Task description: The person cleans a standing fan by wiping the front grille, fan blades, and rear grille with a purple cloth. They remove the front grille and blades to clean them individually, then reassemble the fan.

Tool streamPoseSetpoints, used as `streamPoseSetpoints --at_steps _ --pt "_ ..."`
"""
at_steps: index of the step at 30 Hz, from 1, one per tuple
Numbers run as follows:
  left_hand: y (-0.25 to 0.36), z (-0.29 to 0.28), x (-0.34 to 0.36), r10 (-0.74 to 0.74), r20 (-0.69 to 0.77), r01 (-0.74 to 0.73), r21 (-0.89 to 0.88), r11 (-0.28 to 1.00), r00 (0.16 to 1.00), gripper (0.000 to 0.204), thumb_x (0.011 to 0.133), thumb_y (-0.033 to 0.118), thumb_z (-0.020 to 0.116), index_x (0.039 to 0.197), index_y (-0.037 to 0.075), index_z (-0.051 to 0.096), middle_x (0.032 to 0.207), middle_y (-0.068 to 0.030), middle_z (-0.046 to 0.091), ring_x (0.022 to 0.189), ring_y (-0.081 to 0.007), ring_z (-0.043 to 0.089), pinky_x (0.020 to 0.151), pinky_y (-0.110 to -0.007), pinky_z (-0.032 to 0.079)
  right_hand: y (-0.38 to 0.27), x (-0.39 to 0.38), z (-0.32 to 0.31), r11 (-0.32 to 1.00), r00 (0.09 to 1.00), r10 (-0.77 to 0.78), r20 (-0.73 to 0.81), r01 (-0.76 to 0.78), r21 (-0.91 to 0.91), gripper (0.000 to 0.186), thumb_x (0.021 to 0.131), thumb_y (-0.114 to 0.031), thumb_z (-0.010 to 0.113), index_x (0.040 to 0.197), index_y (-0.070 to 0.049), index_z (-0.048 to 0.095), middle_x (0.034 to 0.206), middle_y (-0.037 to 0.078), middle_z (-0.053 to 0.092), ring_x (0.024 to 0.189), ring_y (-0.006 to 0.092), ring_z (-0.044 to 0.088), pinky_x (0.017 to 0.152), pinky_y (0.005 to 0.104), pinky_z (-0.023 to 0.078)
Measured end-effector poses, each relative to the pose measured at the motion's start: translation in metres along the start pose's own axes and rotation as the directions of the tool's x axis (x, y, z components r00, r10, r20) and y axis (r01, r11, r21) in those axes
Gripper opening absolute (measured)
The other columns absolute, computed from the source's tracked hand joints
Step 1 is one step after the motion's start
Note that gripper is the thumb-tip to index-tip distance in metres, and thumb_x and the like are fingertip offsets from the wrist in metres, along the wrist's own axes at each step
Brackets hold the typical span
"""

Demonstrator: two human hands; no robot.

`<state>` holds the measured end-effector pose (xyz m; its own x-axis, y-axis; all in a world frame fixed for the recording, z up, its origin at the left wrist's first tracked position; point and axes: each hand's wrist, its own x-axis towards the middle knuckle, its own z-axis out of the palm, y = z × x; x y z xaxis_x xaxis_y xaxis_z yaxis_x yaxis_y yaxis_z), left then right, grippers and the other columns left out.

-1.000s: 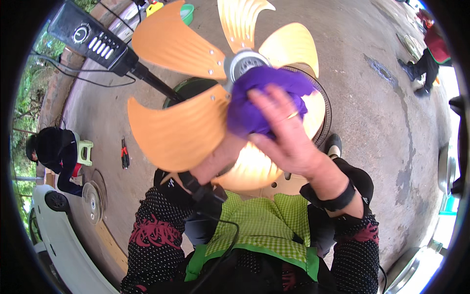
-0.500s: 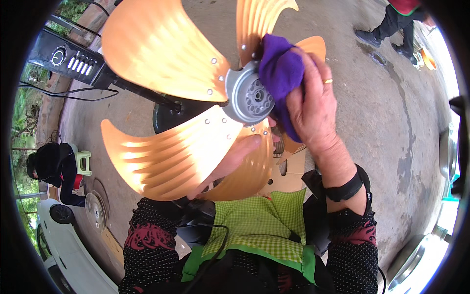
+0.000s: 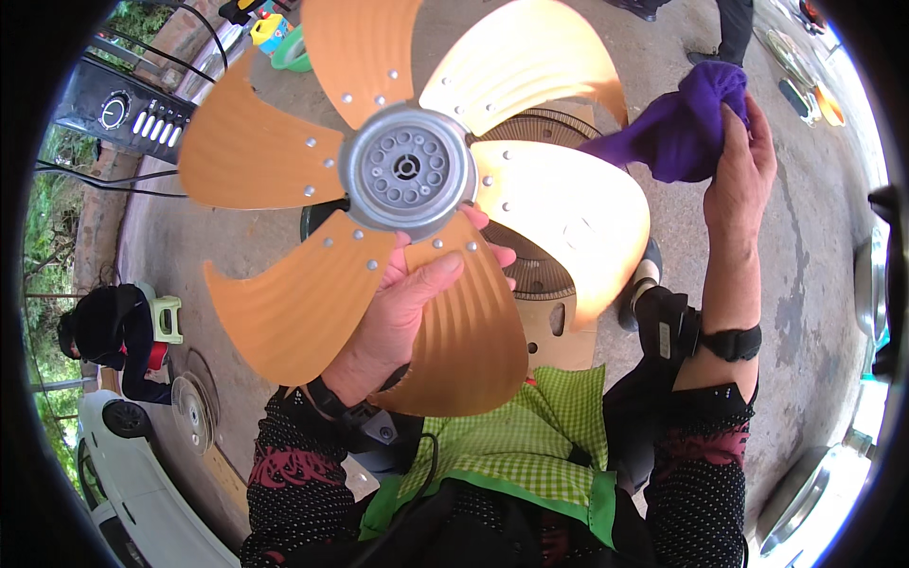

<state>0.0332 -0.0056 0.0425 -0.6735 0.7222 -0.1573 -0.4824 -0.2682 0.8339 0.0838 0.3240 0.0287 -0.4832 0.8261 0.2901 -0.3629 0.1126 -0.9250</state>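
A fan blade wheel with several orange, ribbed blades (image 3: 275, 317) riveted to a grey metal hub (image 3: 408, 213) faces me, held up in front of my body. My left hand (image 3: 402, 308) grips one lower blade close to the hub, thumb in front and fingertips showing past the blade's edge. To the right of the wheel, a purple cloth (image 3: 696, 128) bunches up in my right hand (image 3: 743, 180), its fingers closed on it. One corner of the cloth trails left to the edge of the right-hand blade.
Behind the wheel, a dark round fan grille (image 3: 535, 256) lies on cardboard (image 3: 559, 346). A black fan control panel (image 3: 118, 112) stands at upper left. Another person (image 3: 109, 322) bends beside a green stool (image 3: 168, 320) at left; a person's legs (image 3: 734, 28) show at top right.
The blade wheel has swung round to face me more squarely, its hub shifting left. My right hand has drawn the purple cloth away from the hub, to the right.
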Motion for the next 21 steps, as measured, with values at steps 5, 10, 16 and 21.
streamPoseSetpoints --at_steps 5,10,16,21 --pt "-0.015 0.008 0.001 -0.128 0.029 0.129 -0.027 0.991 0.991 0.048 0.096 0.002 0.047 0.142 0.01 0.033 0.139 -0.0109 0.044 0.118 -0.0321 0.057 0.094 -0.052 0.054 -0.019 -0.049 0.029 0.979 0.96 -0.198 0.196 0.205 -0.016 0.042 0.091 -0.008 0.068 0.131 -0.006 0.057 0.12 0.01 0.064 0.109 0.0168 0.061 0.096 0.0303 0.051" --pt "-0.022 0.012 0.001 -0.282 0.141 0.244 0.24 0.94 0.949 0.038 0.101 0.001 0.043 0.139 -0.004 0.042 0.136 -0.0124 0.05 0.12 -0.0284 0.06 0.102 -0.039 0.049 -0.014 -0.078 0.063 0.606 0.535 -0.39 0.749 0.762 -0.229 0.044 0.085 -0.016 0.068 0.128 -0.017 0.062 0.133 0.012 0.054 0.118 0.0337 0.054 0.101 0.0438 0.045" --pt "-0.02 0.013 -0.002 -0.216 0.194 0.158 0.276 0.948 0.957 0.04 0.096 0.004 0.05 0.135 0.003 0.042 0.128 -0.0113 0.051 0.111 -0.033 0.064 0.093 -0.049 0.056 -0.001 -0.048 0.05 0.29 0.659 -0.432 0.616 0.748 -0.597 0.041 0.091 -0.027 0.062 0.131 -0.032 0.058 0.135 0.003 0.055 0.124 0.0321 0.049 0.09 0.0521 0.05" --pt "-0.023 0.012 0.0 -0.183 0.204 0.141 0.207 0.968 0.962 0.043 0.094 0.002 0.052 0.136 0.001 0.043 0.127 -0.0108 0.052 0.111 -0.033 0.064 0.094 -0.047 0.055 0.014 -0.034 0.038 0.333 0.766 -0.401 0.503 0.634 -0.698 0.033 0.093 -0.03 0.059 0.126 -0.026 0.061 0.121 0.007 0.064 0.114 0.0321 0.058 0.085 0.0491 0.052"
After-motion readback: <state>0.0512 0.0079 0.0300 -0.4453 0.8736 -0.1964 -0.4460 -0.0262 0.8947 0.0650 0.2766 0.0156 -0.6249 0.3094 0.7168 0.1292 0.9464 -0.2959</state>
